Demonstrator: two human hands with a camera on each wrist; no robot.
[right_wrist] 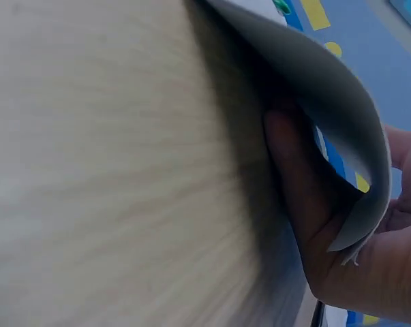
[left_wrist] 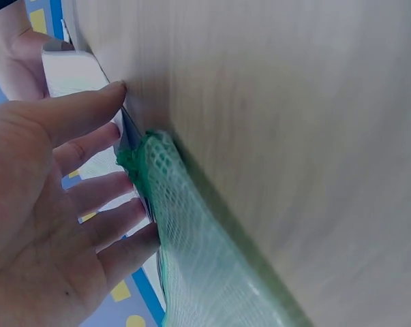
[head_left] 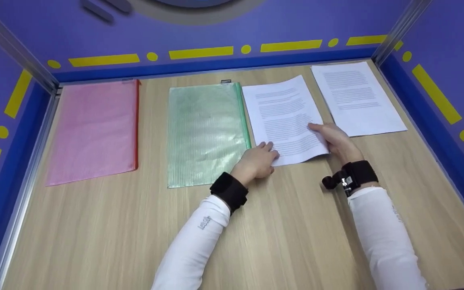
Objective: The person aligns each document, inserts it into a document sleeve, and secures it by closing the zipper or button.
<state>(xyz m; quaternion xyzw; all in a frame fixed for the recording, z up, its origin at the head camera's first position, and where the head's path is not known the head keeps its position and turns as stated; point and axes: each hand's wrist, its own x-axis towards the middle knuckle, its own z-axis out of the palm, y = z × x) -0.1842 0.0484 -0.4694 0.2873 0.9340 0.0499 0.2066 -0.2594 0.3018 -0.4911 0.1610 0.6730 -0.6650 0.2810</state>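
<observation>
Printed sheets of paper (head_left: 282, 108) lie on the table just right of a green mesh zip pouch (head_left: 204, 129), their right side bent upward. My right hand (head_left: 338, 141) pinches that right edge, thumb on top. In the right wrist view, a finger (right_wrist: 294, 163) reaches under the curved sheets (right_wrist: 314, 75). Over the sheets' lower left corner, my left hand (head_left: 258, 161) rests with fingers extended, beside the pouch's green zip edge. The left wrist view has its thumb (left_wrist: 89, 109) at the near paper edge and the pouch's corner (left_wrist: 157, 153) close to the fingers.
A second printed stack (head_left: 357, 98) lies at the back right. At the left is a pink zip pouch (head_left: 93, 129) with a red zip edge. Blue-purple panels (head_left: 216, 36) with yellow marks enclose the wooden table (head_left: 103, 225) at the back and sides.
</observation>
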